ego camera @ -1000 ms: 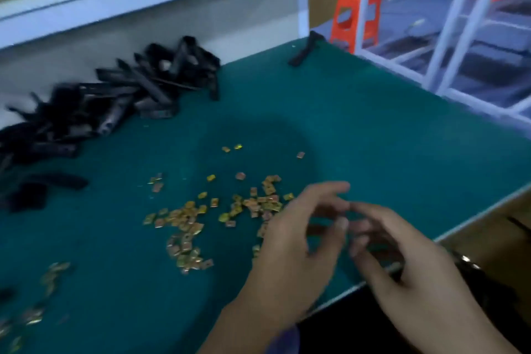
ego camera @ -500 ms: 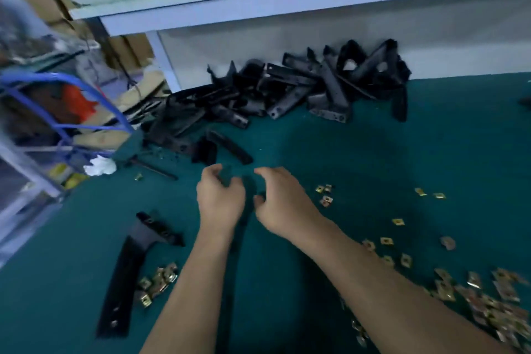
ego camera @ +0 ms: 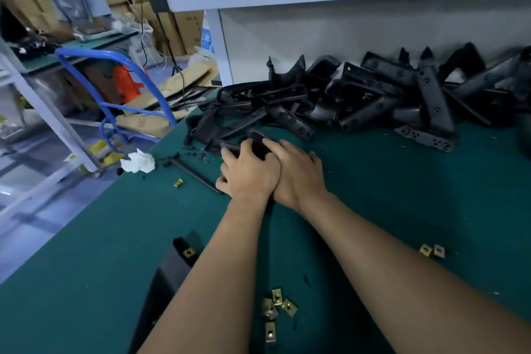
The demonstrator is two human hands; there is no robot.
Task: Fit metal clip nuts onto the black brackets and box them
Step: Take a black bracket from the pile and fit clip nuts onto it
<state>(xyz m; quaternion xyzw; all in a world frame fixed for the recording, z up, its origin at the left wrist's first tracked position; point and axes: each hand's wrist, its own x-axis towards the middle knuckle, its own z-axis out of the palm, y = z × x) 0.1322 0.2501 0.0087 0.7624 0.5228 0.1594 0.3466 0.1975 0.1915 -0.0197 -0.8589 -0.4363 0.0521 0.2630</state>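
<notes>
A heap of black brackets (ego camera: 373,95) lies along the back of the green table (ego camera: 402,181). My left hand (ego camera: 247,172) and my right hand (ego camera: 298,172) press side by side at the heap's near left edge, both closed over one black bracket (ego camera: 258,144); most of it is hidden under my fingers. Another black bracket (ego camera: 169,276) lies near my left forearm with a brass clip nut (ego camera: 188,252) fitted at its end. Loose clip nuts (ego camera: 275,306) lie between my forearms, two more clip nuts (ego camera: 431,250) lie to the right, and a single clip nut (ego camera: 178,182) lies to the left.
A crumpled white tissue (ego camera: 138,162) and a thin black rod (ego camera: 195,172) lie near the table's left edge. Beyond that edge stand a blue trolley handle (ego camera: 115,86) and cardboard. A white shelf post (ego camera: 221,46) rises behind. Another person (ego camera: 71,0) works at the far left.
My hands have gone from apart over the mat forward to the heap's edge and closed together on a bracket. The view has swung left and closer to the heap.
</notes>
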